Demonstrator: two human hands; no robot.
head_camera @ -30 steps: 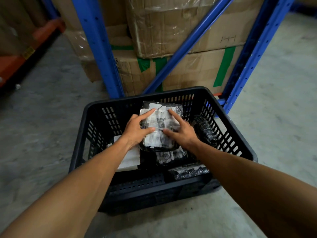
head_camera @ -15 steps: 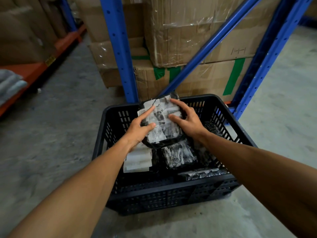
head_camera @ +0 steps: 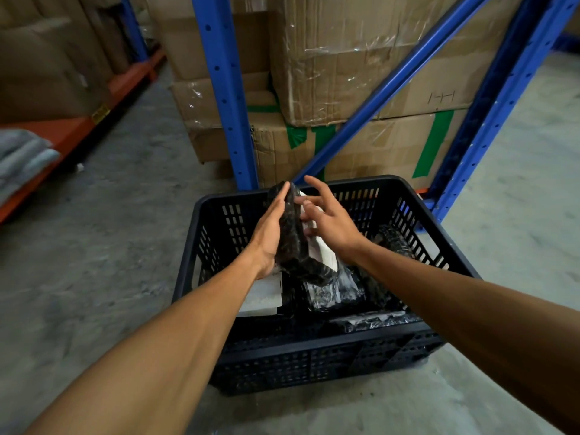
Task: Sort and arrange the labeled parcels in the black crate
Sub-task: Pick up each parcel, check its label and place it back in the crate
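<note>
A black plastic crate stands on the concrete floor in front of me. Above its middle I hold a black-wrapped parcel tipped up on edge, its white label facing right. My left hand lies flat against the parcel's left face and supports it from below. My right hand touches the label side with fingers spread. Inside the crate lie a white parcel at the left, a shiny black parcel in the middle, another black parcel by the right wall, and one along the front wall.
Blue rack uprights and a diagonal brace rise just behind the crate, with taped cardboard boxes stacked behind them. An orange shelf beam with grey folded cloth runs along the left.
The parcel has been lifted out of the crate and turned from flat, label up, onto its edge. My right hand's fingers have spread. The view has shifted upward and left.
</note>
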